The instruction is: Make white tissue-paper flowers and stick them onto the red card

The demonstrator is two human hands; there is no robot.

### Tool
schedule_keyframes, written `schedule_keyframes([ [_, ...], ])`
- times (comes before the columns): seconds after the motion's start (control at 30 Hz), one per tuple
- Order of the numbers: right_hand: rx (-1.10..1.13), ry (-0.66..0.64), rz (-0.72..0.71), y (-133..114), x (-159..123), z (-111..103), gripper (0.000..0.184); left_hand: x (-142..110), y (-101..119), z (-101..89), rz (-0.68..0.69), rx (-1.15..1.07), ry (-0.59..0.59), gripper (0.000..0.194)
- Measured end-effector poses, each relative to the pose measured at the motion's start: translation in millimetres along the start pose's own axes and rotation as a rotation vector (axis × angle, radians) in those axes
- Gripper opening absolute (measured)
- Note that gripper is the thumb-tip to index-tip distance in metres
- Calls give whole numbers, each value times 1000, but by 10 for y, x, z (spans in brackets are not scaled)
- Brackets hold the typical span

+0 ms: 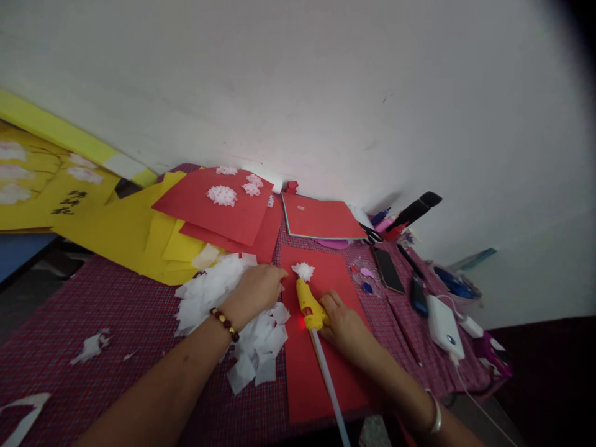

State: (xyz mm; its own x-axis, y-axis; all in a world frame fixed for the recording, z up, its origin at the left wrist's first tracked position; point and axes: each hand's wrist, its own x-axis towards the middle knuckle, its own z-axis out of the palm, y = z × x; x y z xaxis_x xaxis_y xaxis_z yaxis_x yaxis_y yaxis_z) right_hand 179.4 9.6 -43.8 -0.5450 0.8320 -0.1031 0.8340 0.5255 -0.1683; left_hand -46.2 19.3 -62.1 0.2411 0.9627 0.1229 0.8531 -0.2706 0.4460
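My right hand (342, 323) grips a yellow hot glue gun (307, 301), a red light glowing near its back end. A long translucent glue stick (329, 382) runs out behind it. The nozzle points at a small white paper flower (304, 271) on a red sheet (302, 372). Over the edge of a heap of white tissue paper pieces (214, 288) reaches my left hand (263, 287), its fingers bent toward the flower. Those fingertips are close together, and whatever they may hold is too small to make out.
Red cards with white flowers (200, 208) and yellow sheets (121, 233) lie at the back left. Behind the red sheet rests a red pad (321, 217). Scissors (371, 234), a phone (388, 270), a pencil (404, 332) and a white power bank (444, 329) with a cable occupy the right side.
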Motion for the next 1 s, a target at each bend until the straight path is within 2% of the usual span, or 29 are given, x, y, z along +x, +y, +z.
schedule_keyframes([
  [0.4,-17,-11,-4,48,24,21,14,-1,8,12,9,66,20,29],
  [0.63,69,24,-19,117,13,40,9,-5,-1,17,6,33,28,23],
  [1.0,127,32,-68,131,2,-3,6,-7,4,0,4,28,32,25],
])
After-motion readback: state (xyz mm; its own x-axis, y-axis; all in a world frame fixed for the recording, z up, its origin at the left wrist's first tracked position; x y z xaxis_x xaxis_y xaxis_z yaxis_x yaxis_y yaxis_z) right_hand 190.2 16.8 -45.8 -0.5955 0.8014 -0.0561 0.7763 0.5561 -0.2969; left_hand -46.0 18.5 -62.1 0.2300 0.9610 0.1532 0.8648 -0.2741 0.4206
